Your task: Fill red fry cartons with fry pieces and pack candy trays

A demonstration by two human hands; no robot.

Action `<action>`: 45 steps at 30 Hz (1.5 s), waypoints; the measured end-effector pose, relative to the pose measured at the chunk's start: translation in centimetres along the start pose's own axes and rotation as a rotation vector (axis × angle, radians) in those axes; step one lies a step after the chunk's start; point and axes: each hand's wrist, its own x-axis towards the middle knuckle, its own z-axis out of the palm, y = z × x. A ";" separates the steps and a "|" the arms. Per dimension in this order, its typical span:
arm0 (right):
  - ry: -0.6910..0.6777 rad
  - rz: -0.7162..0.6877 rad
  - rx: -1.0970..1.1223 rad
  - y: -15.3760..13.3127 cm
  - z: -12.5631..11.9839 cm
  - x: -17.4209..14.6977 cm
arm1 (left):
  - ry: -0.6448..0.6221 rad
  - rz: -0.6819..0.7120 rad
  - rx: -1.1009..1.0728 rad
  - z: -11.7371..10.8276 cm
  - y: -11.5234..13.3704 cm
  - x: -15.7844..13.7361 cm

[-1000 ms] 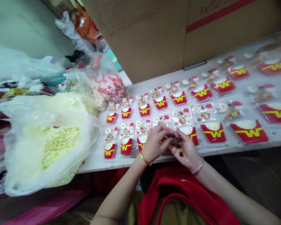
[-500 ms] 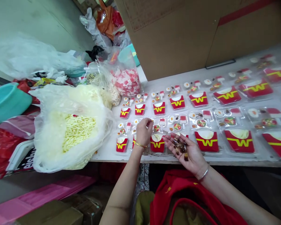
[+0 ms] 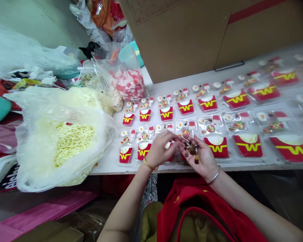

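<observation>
My right hand [image 3: 202,159] is palm up and cupped around a small heap of glossy dark brown pieces [image 3: 191,149]. Over that palm reaches my left hand [image 3: 163,148], its thumb and fingertips drawn together at the pieces; whether one is between them cannot be seen. Beneath both hands runs the front row of clear blister trays, each with a red carton marked with a yellow W [image 3: 144,150] and small toy foods above it, such as a fried egg [image 3: 202,120], a pizza [image 3: 210,128] and a red-and-white bar on a stick [image 3: 217,120]. My hands partly cover some trays.
A second row of similar trays [image 3: 185,107] lies behind. At left stands a big plastic bag of pale yellow strips [image 3: 75,141], with a clear bag of pink and white pieces [image 3: 130,84] beyond it. A large cardboard box [image 3: 176,40] borders the table's back.
My left hand has moved right, from above the front trays to my right palm. My right hand stays cupped around the brown pieces. The whole view has shifted slightly.
</observation>
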 end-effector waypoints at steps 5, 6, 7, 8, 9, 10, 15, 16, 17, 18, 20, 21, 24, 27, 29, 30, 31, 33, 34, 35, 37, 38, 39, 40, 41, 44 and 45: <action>-0.029 0.018 -0.006 1.2 0.1 0.3 | -0.004 -0.017 -0.022 1.3 4.0 -3.9; -0.027 0.026 -0.008 1.5 0.1 0.3 | 0.028 -0.048 -0.038 1.4 3.8 -4.4; -0.020 0.031 -0.010 1.7 0.1 0.2 | 0.070 -0.080 -0.065 1.3 3.1 -4.8; -0.009 0.033 -0.011 1.9 0.2 0.2 | 0.127 -0.118 -0.090 1.0 2.2 -5.1; 0.002 0.033 -0.014 2.1 0.2 0.1 | 0.196 -0.165 -0.099 0.4 0.9 -5.3; 0.011 0.031 -0.017 2.3 0.2 0.0 | 0.270 -0.218 -0.088 -0.3 -0.6 -5.4; 0.024 0.019 -0.030 2.7 0.4 -0.2 | 0.470 -0.405 0.139 -2.9 -8.7 -4.4; 0.027 0.016 -0.033 2.7 0.4 -0.3 | 0.457 -0.415 0.188 -3.0 -9.9 -3.9; 0.032 0.013 -0.035 2.8 0.5 -0.3 | 0.430 -0.421 0.241 -2.9 -10.8 -3.3; 0.037 0.012 -0.036 2.8 0.6 -0.3 | 0.391 -0.424 0.296 -2.7 -11.5 -2.7; 0.044 0.012 -0.036 2.8 0.8 -0.3 | 0.301 -0.430 0.404 -2.5 -12.3 -1.8; 0.042 0.011 -0.038 2.7 0.9 -0.3 | 0.261 -0.435 0.451 -2.4 -12.4 -1.5; 0.024 -0.004 -0.047 2.7 1.2 -0.2 | 0.209 -0.456 0.516 -2.7 -11.8 -1.4; -0.005 -0.021 -0.033 2.7 1.6 0.2 | 0.255 -0.375 0.385 -3.0 -8.7 -2.4; -0.025 -0.031 -0.021 2.8 2.1 0.5 | 0.238 -0.228 0.207 -2.7 -5.2 -3.4; -0.033 -0.034 -0.021 2.9 2.3 0.7 | 0.192 -0.145 0.116 -2.5 -3.2 -3.9; -0.038 -0.036 -0.027 3.0 2.5 0.8 | 0.124 -0.070 0.039 -2.1 -1.3 -4.3; -0.047 -0.026 -0.048 3.1 2.8 1.0 | 0.045 0.004 -0.046 -1.3 1.9 -5.2; -0.051 -0.020 -0.057 3.2 2.9 1.1 | 0.027 0.009 -0.068 -0.9 2.9 -5.5; -0.056 -0.015 -0.064 3.4 2.9 1.1 | 0.027 -0.006 -0.080 -0.5 3.7 -5.8; -0.062 -0.011 -0.073 3.7 2.9 0.9 | 0.042 -0.058 -0.097 0.0 4.2 -6.3; -0.063 -0.008 -0.079 4.0 2.8 0.9 | 0.049 -0.086 -0.102 0.1 4.2 -6.5; -0.060 -0.004 -0.088 4.4 2.7 0.8 | 0.051 -0.108 -0.103 0.1 4.1 -6.8; -0.057 0.003 -0.099 4.8 2.6 0.8 | 0.052 -0.125 -0.099 0.1 4.0 -7.1; -0.055 0.016 -0.111 5.3 2.5 0.8 | 0.054 -0.142 -0.093 0.0 3.9 -7.5; -0.054 0.054 -0.134 6.9 2.4 1.0 | 0.087 -0.184 -0.089 -0.2 3.8 -8.4; -0.054 0.063 -0.137 7.3 2.4 1.1 | 0.105 -0.184 -0.105 -0.4 3.7 -8.6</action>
